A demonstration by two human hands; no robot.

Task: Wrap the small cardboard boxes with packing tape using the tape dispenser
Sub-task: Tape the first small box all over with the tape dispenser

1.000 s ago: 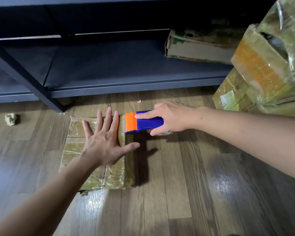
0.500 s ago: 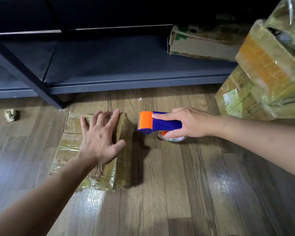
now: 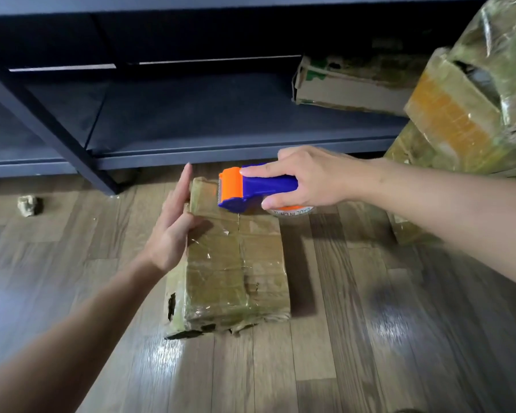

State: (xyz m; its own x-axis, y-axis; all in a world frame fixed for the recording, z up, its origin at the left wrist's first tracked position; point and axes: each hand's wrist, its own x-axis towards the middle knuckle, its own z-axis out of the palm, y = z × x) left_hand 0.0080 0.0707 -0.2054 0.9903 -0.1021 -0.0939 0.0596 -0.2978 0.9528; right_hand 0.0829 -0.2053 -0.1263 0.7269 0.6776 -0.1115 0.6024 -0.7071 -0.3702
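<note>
Box [image 3: 236,263] taped shut (contents unseen), right hand [image 3: 307,180] gripping dispenser [image 3: 259,189], left hand [image 3: 173,231] alongside

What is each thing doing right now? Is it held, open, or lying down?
box: lies flat on the floor, taped over, torn at its near left corner
tape dispenser: held over the box's far end
right hand: grips the tape dispenser
left hand: open, fingers straight, at the box's left side
paper wad: crumpled, on the floor

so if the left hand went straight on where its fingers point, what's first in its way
Most likely the front rail of the dark shelf. The left hand, fingers straight beside the taped box, points away toward it, and nothing shows in between, though depth is hard to judge.
</note>
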